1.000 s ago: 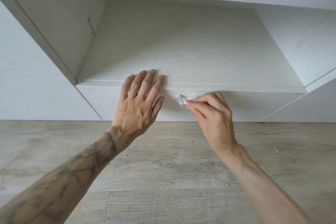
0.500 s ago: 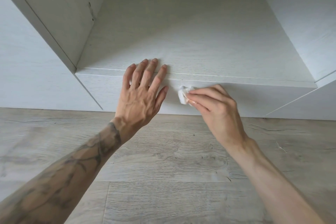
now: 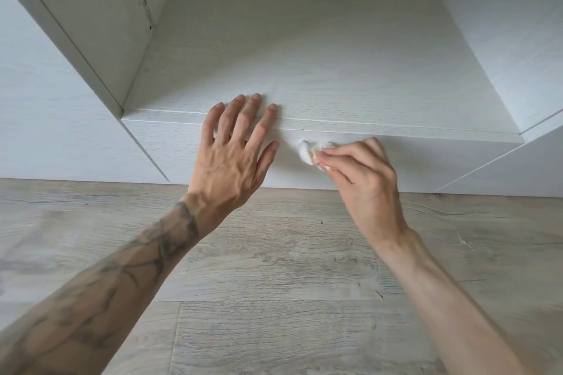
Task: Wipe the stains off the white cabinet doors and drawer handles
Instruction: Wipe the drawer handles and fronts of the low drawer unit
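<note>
A white wood-grain cabinet fills the upper view, with a low drawer front [image 3: 170,146] below an open shelf [image 3: 304,55]. My left hand [image 3: 231,158] lies flat with straight fingers on the drawer's top edge. Just to its right, my right hand [image 3: 362,173] pinches a small crumpled white wipe [image 3: 306,152] and holds it against the drawer front. Any handle there is hidden by the wipe and fingers.
Grey wood-look floor [image 3: 274,268] runs below the cabinet. White side panels [image 3: 45,100] flank the shelf on the left and right [image 3: 518,39]. A small dark mark [image 3: 147,14] shows on the shelf's left inner wall.
The view has tilted down and moved closer. My right hand with the wipe has shifted slightly along the drawer front. My left hand stays flat on the drawer edge.
</note>
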`<move>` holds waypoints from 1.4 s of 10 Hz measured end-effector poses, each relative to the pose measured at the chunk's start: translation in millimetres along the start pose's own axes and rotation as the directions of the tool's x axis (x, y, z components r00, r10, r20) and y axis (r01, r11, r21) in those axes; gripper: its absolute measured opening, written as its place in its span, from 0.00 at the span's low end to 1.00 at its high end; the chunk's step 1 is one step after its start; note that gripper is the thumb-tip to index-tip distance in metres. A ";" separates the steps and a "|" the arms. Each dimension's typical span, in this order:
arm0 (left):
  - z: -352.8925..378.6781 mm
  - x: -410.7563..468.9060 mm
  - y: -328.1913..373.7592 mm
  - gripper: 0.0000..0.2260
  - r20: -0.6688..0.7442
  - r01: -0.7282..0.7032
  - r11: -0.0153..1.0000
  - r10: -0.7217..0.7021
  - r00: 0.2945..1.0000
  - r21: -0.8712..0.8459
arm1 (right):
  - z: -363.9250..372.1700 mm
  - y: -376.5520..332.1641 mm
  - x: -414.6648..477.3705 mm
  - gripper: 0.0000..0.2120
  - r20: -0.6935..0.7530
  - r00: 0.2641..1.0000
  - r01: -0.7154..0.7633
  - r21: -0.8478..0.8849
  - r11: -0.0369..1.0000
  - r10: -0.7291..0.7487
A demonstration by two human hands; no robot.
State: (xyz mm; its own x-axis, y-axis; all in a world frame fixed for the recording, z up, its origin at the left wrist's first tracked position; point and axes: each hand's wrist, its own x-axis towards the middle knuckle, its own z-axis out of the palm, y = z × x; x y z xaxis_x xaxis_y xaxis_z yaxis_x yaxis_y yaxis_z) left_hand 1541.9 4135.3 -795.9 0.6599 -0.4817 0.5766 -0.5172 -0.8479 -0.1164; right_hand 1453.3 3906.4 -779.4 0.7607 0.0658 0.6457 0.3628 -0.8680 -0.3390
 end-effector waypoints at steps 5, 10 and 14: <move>-0.4 0.2 0.9 0.26 -0.012 0.008 1.000 -0.008 1.000 0.002 | 16.4 -12.9 0.2 0.08 -0.097 0.993 -0.073 0.008 0.997 0.074; 1.3 -0.5 2.3 0.25 -0.026 0.021 1.000 -0.020 0.999 0.017 | 32.0 -31.2 0.9 0.03 -0.166 0.980 -0.113 -0.014 0.993 0.109; 0.4 0.4 2.3 0.25 -0.018 0.015 1.000 -0.014 1.000 0.016 | 39.4 -43.4 18.5 0.02 -0.150 0.974 -0.183 -0.067 0.981 0.172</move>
State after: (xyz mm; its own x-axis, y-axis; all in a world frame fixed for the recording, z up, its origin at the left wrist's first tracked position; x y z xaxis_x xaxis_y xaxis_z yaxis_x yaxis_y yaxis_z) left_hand 1541.2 4133.2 -796.3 0.6575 -0.4656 0.5924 -0.4986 -0.8583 -0.1211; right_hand 1472.9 3964.7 -779.6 0.7225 -0.1589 0.6729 0.1805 -0.8961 -0.4054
